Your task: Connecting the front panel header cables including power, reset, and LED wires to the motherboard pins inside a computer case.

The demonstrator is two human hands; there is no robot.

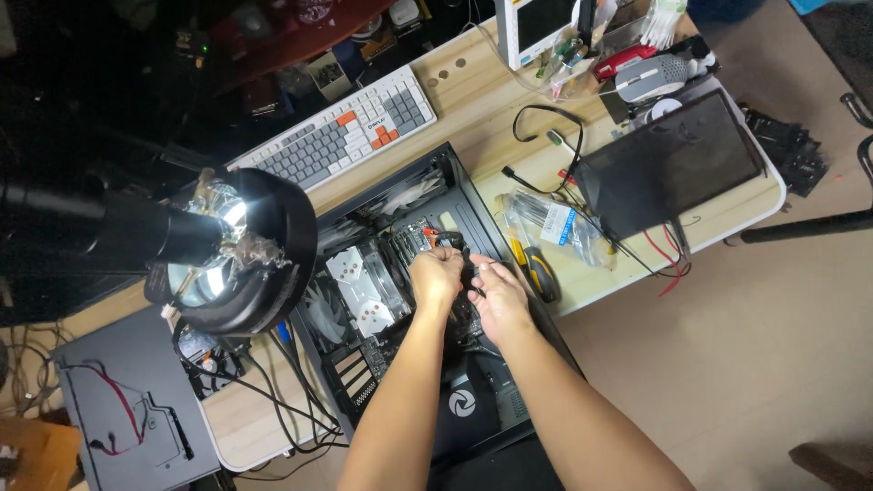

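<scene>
My left hand (436, 275) and right hand (496, 295) clench a black cable bundle (455, 244) inside the open computer case (473, 205) — pliable, light; I'd grip near its connector, not the wires.

Both hands, left hand (436, 275) and right hand (496, 300), cover what they grip inside the case (473, 205). Lamp (241, 250) hides the case's left corner. Monitor (536, 23) cut off by top edge. Bagged parts (555, 227) too small to identify.

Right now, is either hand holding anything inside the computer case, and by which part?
Both the left hand and the right hand are closed around a dark part inside the computer case. What it is, and where they grip it, cannot be told.
</scene>
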